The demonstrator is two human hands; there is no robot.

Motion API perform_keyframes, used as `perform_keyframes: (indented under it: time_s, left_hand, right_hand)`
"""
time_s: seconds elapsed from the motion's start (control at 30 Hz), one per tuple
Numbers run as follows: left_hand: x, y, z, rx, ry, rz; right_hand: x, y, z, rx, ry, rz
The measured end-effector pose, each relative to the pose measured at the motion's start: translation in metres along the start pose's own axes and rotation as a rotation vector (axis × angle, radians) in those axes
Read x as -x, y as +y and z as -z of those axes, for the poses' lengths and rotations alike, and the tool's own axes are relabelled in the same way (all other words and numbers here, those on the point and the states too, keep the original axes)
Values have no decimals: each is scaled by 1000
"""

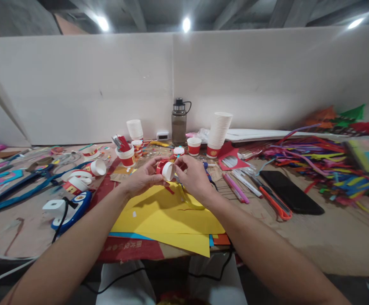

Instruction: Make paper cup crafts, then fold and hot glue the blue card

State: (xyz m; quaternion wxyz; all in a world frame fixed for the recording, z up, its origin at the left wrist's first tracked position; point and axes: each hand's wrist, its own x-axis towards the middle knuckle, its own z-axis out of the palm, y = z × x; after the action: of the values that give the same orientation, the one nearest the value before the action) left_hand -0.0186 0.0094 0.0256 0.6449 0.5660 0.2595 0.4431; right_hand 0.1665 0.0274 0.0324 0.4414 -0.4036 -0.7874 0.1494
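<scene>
Between my hands, above the yellow paper sheets (168,212), is a small red and white paper cup (167,171), tilted on its side with its white end toward the right. My left hand (146,176) closes around its left side. My right hand (192,174) has its fingers pressed against the white end at the right; the fingertips are partly hidden. Just behind the hands stands a small round piece (178,151) with a patterned top. A scrap of red paper lies below the cup on the yellow sheet.
Paper cups (194,146), a tall cup stack (220,131) and a water bottle (179,123) stand at the back. To the right lie pink markers (235,188), an orange utility knife (276,201), a phone (290,192) and colourful strips (330,165). A blue power strip (71,214) sits left.
</scene>
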Motion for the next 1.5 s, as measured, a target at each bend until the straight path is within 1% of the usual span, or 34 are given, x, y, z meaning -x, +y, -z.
perform_keyframes:
  time_s: [0.2, 0.33, 0.43, 0.57, 0.7, 0.8, 0.93, 1.03, 1.17, 1.27, 1.4, 1.5]
  left_hand:
    - [-1, -1, -2, -19, 2, 10]
    - [-1, -1, -3, -19, -5, 15]
    - [-1, -1, -2, -3, 0, 19]
    - [0, -1, -1, 19, 37, 18]
    - [0, 0, -1, 28, 67, -6]
    - [0, 0, -1, 33, 67, -18]
    - [0, 0, -1, 46, 54, -26]
    - [-1, -1, 0, 53, 64, -38]
    - [-1, -2, 1, 59, 68, -39]
    - [-1, -2, 1, 56, 58, -35]
    - [-1, -3, 2, 45, 76, -61]
    - [-2, -3, 3, 47, 94, -79]
  right_hand:
    - [3, -2, 0, -39, -58, -17]
    - [2, -3, 1, -54, -61, -32]
    - [1, -4, 0, -71, -68, -4]
    - [2, -7, 0, -93, -70, 45]
    - [3, -11, 1, -51, -128, 99]
    - [3, -12, 3, -37, -142, 132]
    - [2, -13, 5, -83, -144, 189]
    - [3, -14, 5, -115, -156, 181]
    - [3, -12, 2, -143, -147, 140]
    - [3, -12, 0, -142, -137, 139]
    - [3, -12, 2, -162, -82, 122]
    - [3, -11, 3, -221, -35, 92]
